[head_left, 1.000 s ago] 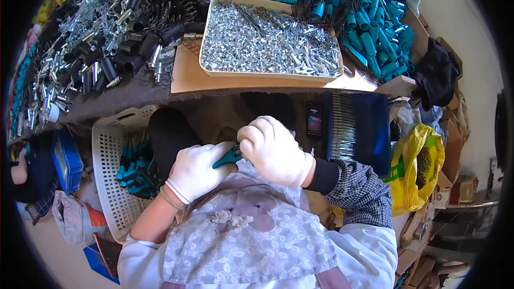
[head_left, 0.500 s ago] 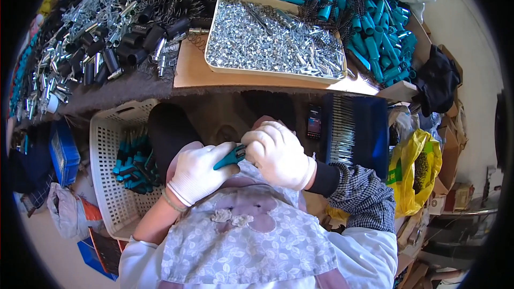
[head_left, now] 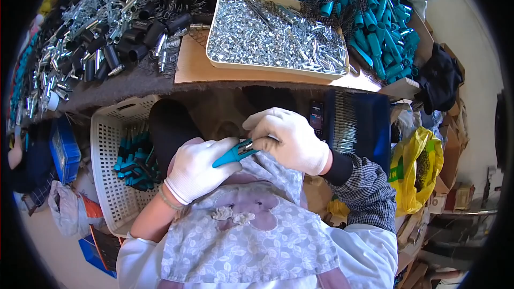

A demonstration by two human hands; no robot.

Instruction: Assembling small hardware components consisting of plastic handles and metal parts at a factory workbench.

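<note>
My left hand [head_left: 198,170], in a white glove, is closed round a teal plastic handle [head_left: 230,156]. The handle tilts up to the right above my lap, and a slim, dark and metallic part shows at its upper end. At that end my right hand [head_left: 292,142], also gloved, has its thumb and fingers pinched together. What lies between those fingers is mostly hidden, and I cannot tell whether they grip the metallic part or a separate small piece.
A cream tray [head_left: 225,67] of small metal pieces stands on the bench. Teal handles [head_left: 383,48] heap up on its right, black and metal parts [head_left: 110,56] on its left. Below are a white basket [head_left: 101,155] with teal pieces, a blue bin [head_left: 372,134] of metal rods and a phone [head_left: 316,116].
My right hand has shifted right and slightly up, its fingers turning. More of the teal handle and its metallic end now shows. My left hand keeps its hold almost in place.
</note>
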